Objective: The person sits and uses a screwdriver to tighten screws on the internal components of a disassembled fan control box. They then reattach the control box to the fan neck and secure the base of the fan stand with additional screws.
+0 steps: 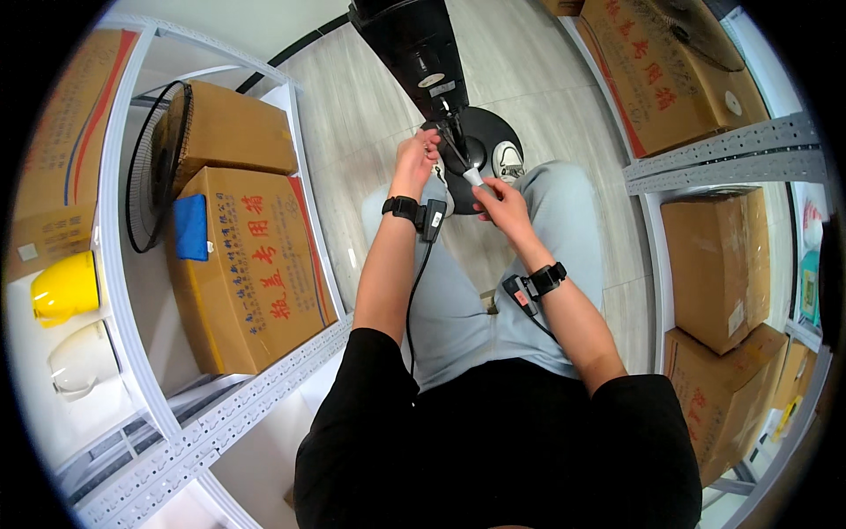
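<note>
Aisle of pale wood-look floor open toward 12 o'clock, narrow. Black pedestal fan with round base blocks centre. White perforated metal shelving with brown cardboard boxes walls 9 o'clock; grey perforated rack with cartons closes 3 o'clock.

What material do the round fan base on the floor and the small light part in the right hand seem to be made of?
The fan base looks like black plastic with a slightly glossy finish, judging by soft highlights on its smooth disc; painted metal is possible. The small light part, held in the right hand, looks like pale matte plastic, but it is too small to be sure.
</note>
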`<state>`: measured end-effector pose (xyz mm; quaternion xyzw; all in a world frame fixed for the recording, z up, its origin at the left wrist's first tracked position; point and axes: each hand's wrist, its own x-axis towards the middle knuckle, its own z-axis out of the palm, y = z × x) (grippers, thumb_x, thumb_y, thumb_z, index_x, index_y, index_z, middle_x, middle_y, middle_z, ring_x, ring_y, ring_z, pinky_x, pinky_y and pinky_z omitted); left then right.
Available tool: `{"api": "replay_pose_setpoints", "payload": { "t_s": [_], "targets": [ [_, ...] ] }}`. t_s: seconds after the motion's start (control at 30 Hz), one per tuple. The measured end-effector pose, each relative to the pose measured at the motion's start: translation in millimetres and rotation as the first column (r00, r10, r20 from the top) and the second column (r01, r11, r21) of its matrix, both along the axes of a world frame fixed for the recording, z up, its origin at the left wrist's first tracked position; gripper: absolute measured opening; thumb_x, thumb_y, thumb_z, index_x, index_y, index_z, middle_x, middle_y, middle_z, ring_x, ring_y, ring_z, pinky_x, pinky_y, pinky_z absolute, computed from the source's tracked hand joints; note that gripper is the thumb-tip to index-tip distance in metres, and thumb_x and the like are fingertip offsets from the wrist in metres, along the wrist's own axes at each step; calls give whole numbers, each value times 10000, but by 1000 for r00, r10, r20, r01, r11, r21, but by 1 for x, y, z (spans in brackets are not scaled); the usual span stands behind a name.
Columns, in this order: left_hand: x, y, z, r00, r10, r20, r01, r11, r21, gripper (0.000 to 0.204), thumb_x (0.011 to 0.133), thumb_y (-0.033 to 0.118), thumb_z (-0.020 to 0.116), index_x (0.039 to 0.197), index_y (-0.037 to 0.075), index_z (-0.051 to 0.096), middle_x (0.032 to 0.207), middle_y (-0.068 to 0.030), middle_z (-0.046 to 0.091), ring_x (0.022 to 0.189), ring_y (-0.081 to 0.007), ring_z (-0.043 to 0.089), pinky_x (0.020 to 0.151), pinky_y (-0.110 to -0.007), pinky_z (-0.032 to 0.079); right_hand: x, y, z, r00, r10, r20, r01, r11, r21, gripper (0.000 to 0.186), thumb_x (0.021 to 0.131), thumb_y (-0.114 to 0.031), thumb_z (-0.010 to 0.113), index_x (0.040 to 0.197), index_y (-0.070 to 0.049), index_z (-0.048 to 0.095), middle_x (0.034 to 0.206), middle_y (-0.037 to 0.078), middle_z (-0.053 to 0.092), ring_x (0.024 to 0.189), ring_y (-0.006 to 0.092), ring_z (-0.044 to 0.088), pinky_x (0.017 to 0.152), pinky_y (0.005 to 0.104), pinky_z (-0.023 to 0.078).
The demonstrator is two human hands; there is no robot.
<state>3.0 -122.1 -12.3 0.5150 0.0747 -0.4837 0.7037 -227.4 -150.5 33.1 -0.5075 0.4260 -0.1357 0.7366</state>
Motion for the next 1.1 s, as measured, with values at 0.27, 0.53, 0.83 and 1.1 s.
{"api": "replay_pose_setpoints", "payload": {
  "t_s": [0.27,0.53,0.83,1.1],
  "targets": [
    [26,-21,18,937,-146,317,94,980,175,693,897,-66,352,1514,249,336,742,-29,516,540,-70,371,438,-230,304,13,6,-1,999,-30,-23,31,999,38,386,916,-228,687,1222,-1,629,956,36,681,767,97,672,601,236,540],
    [31,-29,20,937,-250,246,210,962,177,651,831,-131,312,1389,199,376,763,-42,501,565,-81,389,443,-227,307,20,-4,-1,998,10,-56,-9,1000,23,415,917,-226,684,1259,-8,595,950,18,658,796,100,658,616,239,510],
    [35,-23,16,909,-333,250,296,939,176,764,879,-128,324,1554,212,212,797,-85,526,577,-97,431,451,-226,364,23,-15,-6,997,26,-79,-32,996,-79,419,871,-261,727,1211,-26,657,934,76,691,769,111,680,593,257,538],
    [24,-27,23,960,-206,192,192,977,89,586,870,-140,305,1359,164,419,882,-120,620,600,-84,434,483,-214,344,20,-49,-15,965,59,-255,-212,749,-628,443,860,-409,703,1144,-69,705,974,206,700,796,333,694,767,405,528]
  ]
}}
